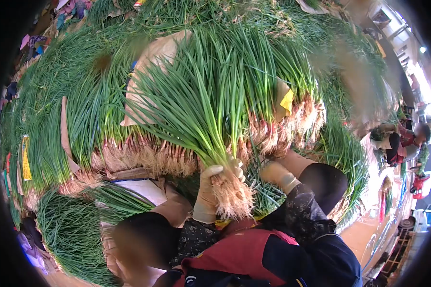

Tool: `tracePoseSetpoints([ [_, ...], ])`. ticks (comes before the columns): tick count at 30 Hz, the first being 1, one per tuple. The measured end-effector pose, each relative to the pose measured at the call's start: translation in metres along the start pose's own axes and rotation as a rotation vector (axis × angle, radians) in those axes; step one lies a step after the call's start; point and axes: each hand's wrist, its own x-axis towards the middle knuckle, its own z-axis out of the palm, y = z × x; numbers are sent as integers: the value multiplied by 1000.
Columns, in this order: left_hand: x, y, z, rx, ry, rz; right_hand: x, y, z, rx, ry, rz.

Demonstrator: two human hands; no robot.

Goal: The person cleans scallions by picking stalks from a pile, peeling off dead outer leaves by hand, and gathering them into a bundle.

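Observation:
My left hand [207, 192], in a pale glove, is closed around the lower stems of a bunch of green onions [232, 195]. Its pale, stringy roots hang below the fist, and its long green leaves fan up and to the left. To the right of this bunch is my right hand [278, 175], also gloved and close to the roots of other green onions [268, 131]. That hand is smeared, and its fingers cannot be made out. A dense row of green onions [143, 155] stands behind, roots toward me.
Brown cardboard sheets [155, 55] stand among the onions. A loose green heap [72, 234] lies at lower left. Yellow labels [286, 101] show at the right of the row. Another person [407, 141] sits at far right, near a red vehicle [420, 186].

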Motion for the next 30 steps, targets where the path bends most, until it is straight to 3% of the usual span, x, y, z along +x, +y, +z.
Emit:
tracePoseSetpoints([
  [1, 0, 0, 5, -23, 28, -22, -19, 3, 13, -46, -340, 17],
  [2, -1, -2, 11, 58, 0, 15, -35, -6, 9, -36, -474, 7],
  [3, 3, -2, 3, 43, -42, 5, -30, -16, -3, 141, -400, 147],
  [4, 2, -4, -7, 26, -72, -6, -3, -12, 26, 679, -66, -209],
  [7, -2, -6, 6, -89, 8, 17, -21, -89, -85, 1640, -44, -257],
  [8, -2, -6, 4, -96, -21, 18, -17, -108, -99, 1734, -32, -164],
  [10, -1, -5, -6, -109, -80, 16, 55, -100, -32, 2458, -613, -441],
  [13, -1, -8, -16, -126, -35, 61, 30, -115, -48, 1892, 173, -276],
  [16, -5, -13, -21, -137, -27, 72, 23, -90, -54, 683, 828, -34],
  [18, -8, -8, 3, -100, -113, 91, 10, -47, -51, 524, 550, 132],
  [19, -3, -3, -7, -150, -257, 61, 9, -14, -18, 175, 177, 46],
  [21, 7, 8, -21, -229, -525, 34, 11, 8, 11, -121, -143, -12],
  [24, 17, 14, -23, -209, -709, 140, 18, -7, -20, 26, 25, 41],
  [25, 24, 12, -26, -198, -741, 170, 28, -18, -49, 194, 243, 90],
  [26, 21, 13, -21, -177, -627, 167, 45, -27, -81, 364, 463, 138],
  [28, 20, 12, -27, -144, -443, 153, 92, -32, -105, 411, 708, 160],
  [30, 22, 11, -35, -151, -389, 56, 181, -8, -79, 117, 379, 229],
])
